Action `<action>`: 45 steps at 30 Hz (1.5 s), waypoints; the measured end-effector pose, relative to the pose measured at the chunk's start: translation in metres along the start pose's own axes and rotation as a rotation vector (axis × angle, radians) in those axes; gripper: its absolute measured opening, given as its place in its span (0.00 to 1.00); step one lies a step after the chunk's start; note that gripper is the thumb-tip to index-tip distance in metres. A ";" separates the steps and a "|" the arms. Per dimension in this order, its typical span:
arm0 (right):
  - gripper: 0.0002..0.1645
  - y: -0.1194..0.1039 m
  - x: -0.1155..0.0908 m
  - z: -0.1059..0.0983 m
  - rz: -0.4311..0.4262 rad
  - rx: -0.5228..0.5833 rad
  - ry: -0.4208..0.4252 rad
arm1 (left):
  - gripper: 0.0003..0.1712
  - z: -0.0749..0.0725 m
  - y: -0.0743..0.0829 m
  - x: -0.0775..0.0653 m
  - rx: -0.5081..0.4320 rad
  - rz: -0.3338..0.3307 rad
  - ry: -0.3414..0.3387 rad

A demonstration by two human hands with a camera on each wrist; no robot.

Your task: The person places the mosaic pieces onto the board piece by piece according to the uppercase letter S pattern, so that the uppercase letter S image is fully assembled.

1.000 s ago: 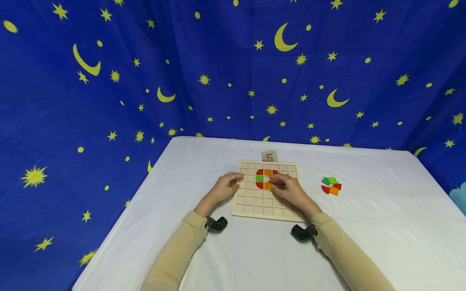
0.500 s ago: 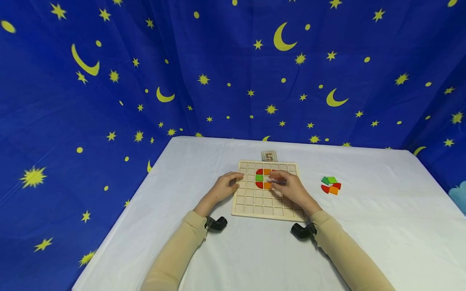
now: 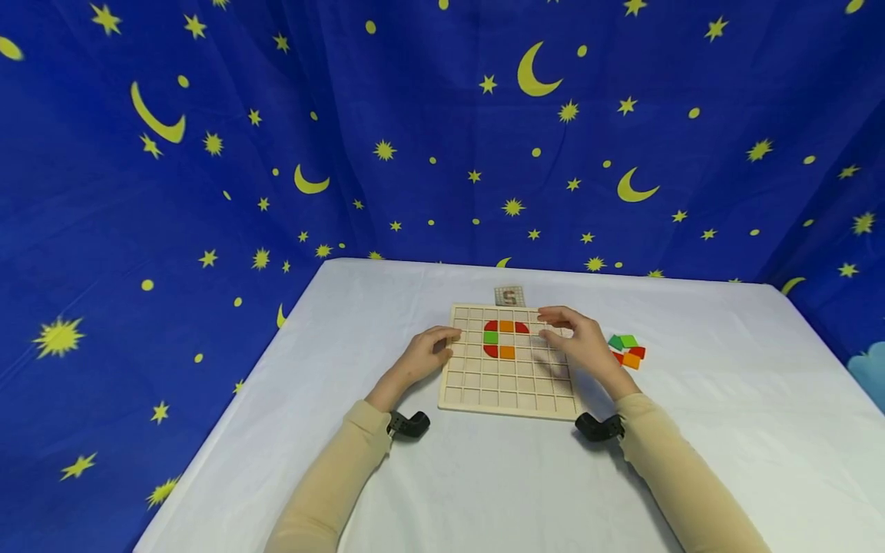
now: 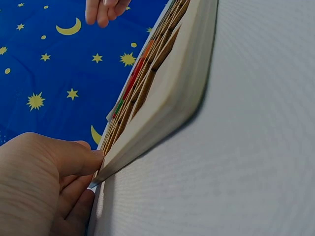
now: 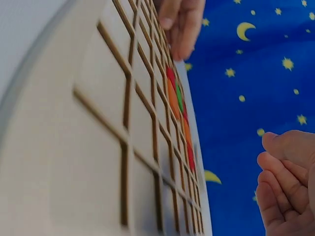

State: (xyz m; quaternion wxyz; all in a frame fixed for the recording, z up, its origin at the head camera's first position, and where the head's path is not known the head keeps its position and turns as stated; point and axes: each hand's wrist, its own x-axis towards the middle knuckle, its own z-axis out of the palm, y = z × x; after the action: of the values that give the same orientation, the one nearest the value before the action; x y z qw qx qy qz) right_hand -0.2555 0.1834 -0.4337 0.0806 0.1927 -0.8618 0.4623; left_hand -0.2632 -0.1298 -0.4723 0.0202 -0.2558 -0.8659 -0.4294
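Note:
A pale wooden grid board (image 3: 477, 382) lies on the table. Set in its upper cells are red rounded tiles (image 3: 522, 328), orange square tiles (image 3: 507, 326) and a green square tile (image 3: 491, 338). My left hand (image 3: 423, 357) holds the board's left edge, its thumb against the rim in the left wrist view. Above the board's upper right part hovers my right hand (image 3: 584, 347). Its fingers are loosely bent, with nothing visible between them; the right wrist view has this hand (image 5: 290, 182) apart from the board.
To the right of the board is a small group of loose tiles (image 3: 631, 360) in green, red and orange, partly behind the right hand. A small patterned card (image 3: 509, 296) lies beyond the board's far edge. A blue curtain (image 3: 415, 115) with stars and moons surrounds the white-covered table (image 3: 747, 399).
My right hand has drawn back to the right from the tiles on the board, its fingers spreading. The upper right red tile is now uncovered. The left hand stays at the edge.

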 end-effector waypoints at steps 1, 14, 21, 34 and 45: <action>0.23 0.002 -0.001 -0.004 -0.001 -0.006 0.015 | 0.22 0.000 0.000 0.000 -0.001 -0.001 -0.002; 0.25 0.040 -0.032 -0.065 0.102 -0.123 0.161 | 0.21 -0.001 -0.002 -0.003 -0.005 -0.060 -0.005; 0.24 0.054 -0.042 -0.081 0.151 -0.187 0.166 | 0.21 -0.001 -0.004 -0.004 -0.006 -0.055 0.010; 0.24 0.082 -0.040 -0.080 0.073 -0.325 0.092 | 0.21 0.001 -0.002 -0.002 -0.008 -0.045 0.010; 0.25 0.089 -0.043 -0.079 0.063 -0.374 0.082 | 0.21 0.002 -0.001 0.001 -0.009 -0.024 -0.003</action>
State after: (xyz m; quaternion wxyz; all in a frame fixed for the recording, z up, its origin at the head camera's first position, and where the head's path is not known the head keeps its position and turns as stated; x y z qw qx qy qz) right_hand -0.2555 0.3041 -0.4711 0.1354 0.1282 -0.9343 0.3039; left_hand -0.2641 -0.1288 -0.4745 0.0124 -0.2460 -0.8671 -0.4330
